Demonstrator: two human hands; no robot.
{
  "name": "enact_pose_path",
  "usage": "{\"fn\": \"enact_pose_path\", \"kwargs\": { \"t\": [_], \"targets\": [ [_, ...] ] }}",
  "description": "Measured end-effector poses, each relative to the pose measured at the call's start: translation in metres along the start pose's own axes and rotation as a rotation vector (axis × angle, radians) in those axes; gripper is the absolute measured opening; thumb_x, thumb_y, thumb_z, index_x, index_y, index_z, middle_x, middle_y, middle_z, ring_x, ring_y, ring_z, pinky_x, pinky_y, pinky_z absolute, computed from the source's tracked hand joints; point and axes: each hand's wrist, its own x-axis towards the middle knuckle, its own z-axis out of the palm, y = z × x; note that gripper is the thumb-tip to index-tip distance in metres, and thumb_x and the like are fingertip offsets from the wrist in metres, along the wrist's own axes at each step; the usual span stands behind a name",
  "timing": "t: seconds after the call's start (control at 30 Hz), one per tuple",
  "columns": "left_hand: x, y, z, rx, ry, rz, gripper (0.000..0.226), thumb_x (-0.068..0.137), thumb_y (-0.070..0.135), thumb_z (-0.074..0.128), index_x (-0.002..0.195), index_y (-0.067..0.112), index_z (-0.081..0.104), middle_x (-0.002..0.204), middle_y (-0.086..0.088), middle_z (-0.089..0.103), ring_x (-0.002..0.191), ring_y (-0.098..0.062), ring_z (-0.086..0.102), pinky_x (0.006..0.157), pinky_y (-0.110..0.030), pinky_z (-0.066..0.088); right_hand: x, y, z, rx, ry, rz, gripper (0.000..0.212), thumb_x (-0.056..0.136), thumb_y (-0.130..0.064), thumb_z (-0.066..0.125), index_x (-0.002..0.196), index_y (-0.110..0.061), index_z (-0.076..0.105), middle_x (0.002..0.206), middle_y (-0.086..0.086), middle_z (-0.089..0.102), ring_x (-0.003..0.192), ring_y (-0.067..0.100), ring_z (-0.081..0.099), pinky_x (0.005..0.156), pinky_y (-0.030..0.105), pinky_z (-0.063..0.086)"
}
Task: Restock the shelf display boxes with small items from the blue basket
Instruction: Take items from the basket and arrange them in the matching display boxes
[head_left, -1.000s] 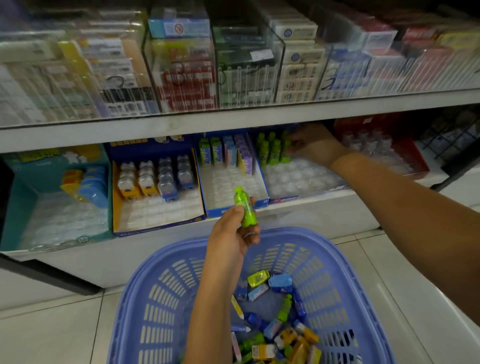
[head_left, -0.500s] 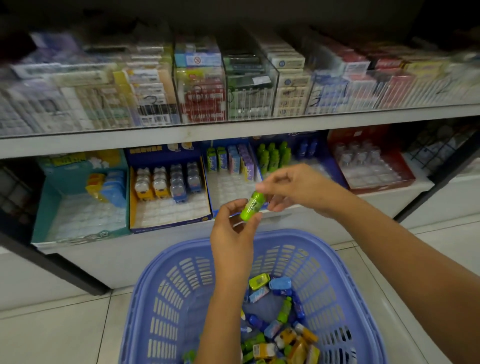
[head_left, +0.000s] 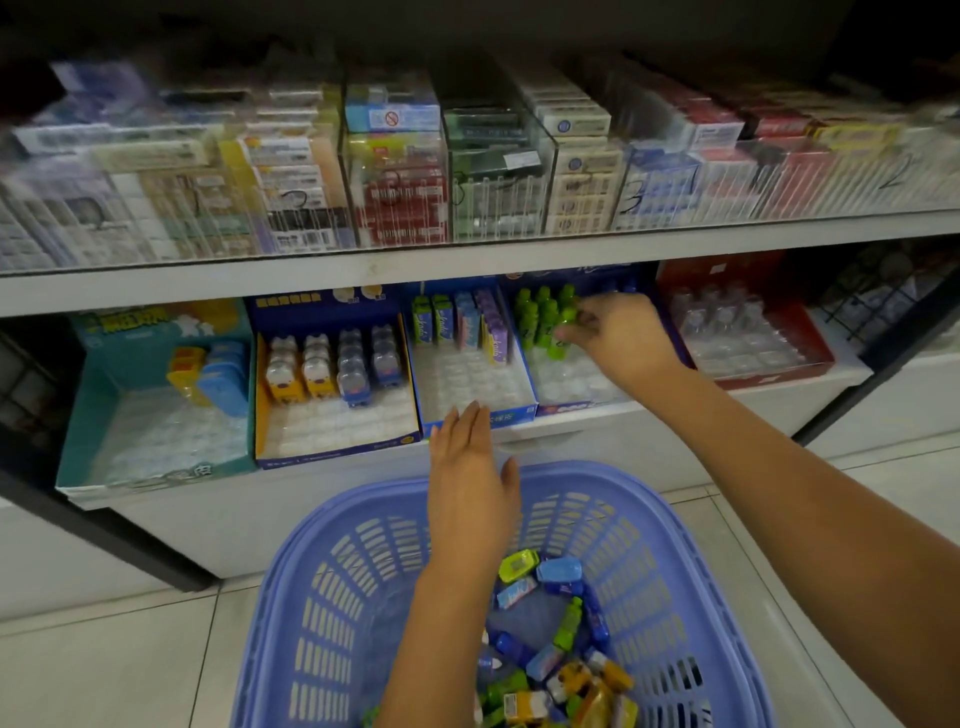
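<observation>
Green bottle (head_left: 560, 340) passed to right hand (head_left: 618, 340), pinched upright at display box (head_left: 571, 384); left hand (head_left: 470, 483) empty, fingers straight, nearer basket (head_left: 363, 571).

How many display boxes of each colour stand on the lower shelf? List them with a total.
Teal display box: 1
Blue display boxes: 3
Red display box: 1
Total: 5
</observation>
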Motion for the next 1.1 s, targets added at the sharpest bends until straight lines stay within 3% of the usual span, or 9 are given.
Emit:
{"fn": "enact_pose_path", "kwargs": {
  "t": [0.17, 0.27, 0.53, 0.67, 0.77, 0.8, 0.87, 0.97, 1.1],
  "targets": [
    [-0.001, -0.005, 0.004, -0.035, 0.047, 0.023, 0.059, 0.098, 0.025, 0.048, 0.15, 0.015, 0.021, 0.158, 0.004, 0.018, 0.147, -0.013, 0.005, 0.118, -0.021, -0.004, 0.025, 0.003, 0.028, -0.026, -0.161, 0.043, 0.047, 0.089, -0.034, 0.063, 0.125, -0.005, 0.059, 0.12, 0.02, 0.063, 0.112, 0.031, 0.059, 0.096, 0.036, 0.046],
    [0.0, -0.009, 0.006, -0.048, 0.042, 0.019, 0.059, 0.098, 0.023, 0.05, 0.15, 0.016, 0.023, 0.158, 0.005, 0.019, 0.147, -0.013, 0.006, 0.12, -0.024, 0.002, 0.03, 0.005, 0.034, -0.028, -0.162, 0.023, 0.047, 0.088, -0.033, 0.063, 0.128, -0.008, 0.057, 0.121, 0.019, 0.063, 0.112, 0.03, 0.059, 0.097, 0.036, 0.046],
    [0.0, -0.015, 0.011, -0.091, 0.051, 0.05, 0.059, 0.097, 0.02, 0.051, 0.149, 0.017, 0.025, 0.157, 0.007, 0.019, 0.147, -0.01, 0.005, 0.12, -0.026, 0.009, 0.033, 0.001, 0.042, -0.173, -0.206, 0.053, 0.039, 0.09, -0.038, 0.059, 0.099, -0.001, 0.069, 0.1, 0.018, 0.068, 0.098, 0.03, 0.061, 0.083, 0.032, 0.049],
    [-0.004, -0.017, 0.008, -0.115, 0.033, 0.094, 0.058, 0.097, 0.018, 0.05, 0.149, 0.019, 0.024, 0.157, 0.011, 0.015, 0.147, -0.006, 0.002, 0.119, -0.021, 0.01, 0.036, -0.009, 0.036, -0.277, -0.292, 0.111, 0.043, 0.092, -0.045, 0.052, 0.081, -0.005, 0.059, 0.097, 0.016, 0.062, 0.103, 0.029, 0.06, 0.067, 0.026, 0.041],
    [-0.013, -0.016, 0.005, -0.208, 0.138, 0.147, 0.048, 0.096, 0.02, 0.052, 0.143, 0.021, 0.038, 0.148, 0.016, 0.028, 0.141, 0.0, 0.017, 0.109, -0.004, 0.013, 0.021, -0.011, 0.028, -0.271, -0.305, 0.126, 0.05, 0.092, -0.045, 0.054, 0.116, -0.002, 0.059, 0.117, 0.017, 0.062, 0.109, 0.03, 0.058, 0.081, 0.029, 0.047],
    [-0.016, -0.017, 0.006, -0.24, 0.18, 0.157, 0.042, 0.096, 0.021, 0.052, 0.138, 0.024, 0.045, 0.141, 0.016, 0.037, 0.134, 0.001, 0.027, 0.104, -0.002, 0.018, 0.01, -0.009, 0.026, -0.213, -0.235, 0.119, 0.047, 0.09, -0.041, 0.058, 0.118, -0.003, 0.058, 0.116, 0.016, 0.063, 0.106, 0.029, 0.059, 0.081, 0.03, 0.047],
    [-0.021, -0.025, 0.015, -0.254, 0.179, 0.146, 0.03, 0.096, 0.024, 0.052, 0.126, 0.025, 0.055, 0.125, 0.011, 0.054, 0.113, 0.001, 0.047, 0.092, -0.007, 0.036, -0.025, -0.006, 0.024, -0.039, -0.07, 0.087, 0.029, 0.083, -0.034, 0.068, 0.098, -0.009, 0.066, 0.095, 0.012, 0.068, 0.087, 0.025, 0.062, 0.069, 0.026, 0.043],
    [-0.028, -0.044, 0.045, -0.156, -0.158, 0.001, 0.026, 0.095, 0.015, 0.053, 0.12, 0.014, 0.061, 0.112, -0.003, 0.066, 0.096, -0.015, 0.061, 0.076, -0.018, 0.045, -0.079, -0.001, 0.04, -0.021, -0.298, 0.044, 0.014, 0.077, -0.028, 0.074, 0.076, -0.015, 0.067, 0.076, 0.004, 0.066, 0.077, 0.022, 0.063, 0.067, 0.027, 0.044],
    [-0.066, -0.078, 0.091, 0.088, -0.824, -0.126, 0.029, 0.09, 0.011, 0.054, 0.117, 0.003, 0.061, 0.121, -0.015, 0.062, 0.111, -0.029, 0.058, 0.09, -0.032, 0.045, -0.135, 0.031, 0.106, -0.238, -0.88, 0.043, 0.02, 0.085, -0.015, 0.064, 0.103, -0.009, 0.067, 0.109, 0.012, 0.065, 0.105, 0.028, 0.059, 0.086, 0.034, 0.046]
  ]
}}
